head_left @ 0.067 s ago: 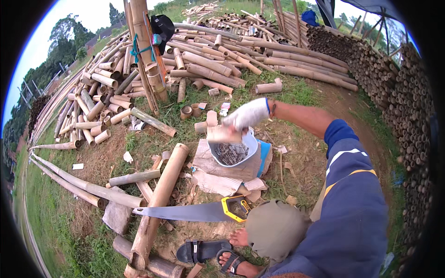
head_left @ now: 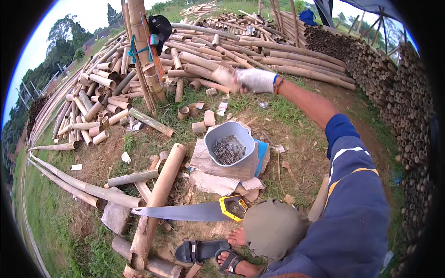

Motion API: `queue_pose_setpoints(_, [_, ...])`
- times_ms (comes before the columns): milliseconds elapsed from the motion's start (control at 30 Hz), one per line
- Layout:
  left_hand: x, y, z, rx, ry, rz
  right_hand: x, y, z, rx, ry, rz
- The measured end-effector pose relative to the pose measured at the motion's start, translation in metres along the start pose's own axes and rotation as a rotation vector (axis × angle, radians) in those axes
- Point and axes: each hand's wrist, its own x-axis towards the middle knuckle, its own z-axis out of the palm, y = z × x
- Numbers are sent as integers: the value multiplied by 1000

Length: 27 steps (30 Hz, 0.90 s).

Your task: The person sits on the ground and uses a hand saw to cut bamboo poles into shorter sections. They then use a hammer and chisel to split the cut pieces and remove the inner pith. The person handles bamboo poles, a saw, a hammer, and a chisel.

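My right hand [head_left: 255,81], in a white glove, is stretched out far ahead with its fingers closed. A flat tan piece [head_left: 224,76], apparently cardboard, is smeared by motion at its fingertips. Nearer to me stands an open grey plastic tub [head_left: 251,143] with many loose nails [head_left: 229,150] in its bottom. The tub rests on flattened cardboard [head_left: 204,161] with a blue edge at the right. In front of it lies a handsaw [head_left: 185,211] with a yellow and black handle, its blade reaching over a thick bamboo pole. My left hand is out of the picture.
A thick bamboo pole [head_left: 163,185] slants across the left, beside a stone [head_left: 116,216]. Cut bamboo pieces [head_left: 99,109] lie heaped at the far left, near an upright bamboo post [head_left: 139,51]. Bamboo stacks [head_left: 398,97] line the right. A sandal [head_left: 199,250] lies by my feet.
My right hand has moved up and away from above the tub, carrying the tan piece with it. The tub's rim and the nails now show fully.
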Motion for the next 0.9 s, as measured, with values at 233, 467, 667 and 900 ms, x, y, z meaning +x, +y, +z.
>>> queue_pose_setpoints(233, [53, 85, 0, 5, -263, 67, -85, -41, -97, 425, 549, -137])
queue_pose_setpoints(467, [41, 209, 87, 183, -538, 422, -130, -32, 155, -571, -375, -400])
queue_pose_setpoints(667, [9, 241, 142, 466, -470, 851, -54, -82, 293, -584, -864, -666])
queue_pose_setpoints(900, [40, 181, 124, 326, -224, 1085, -15, -109, 403, -293, -663, -688])
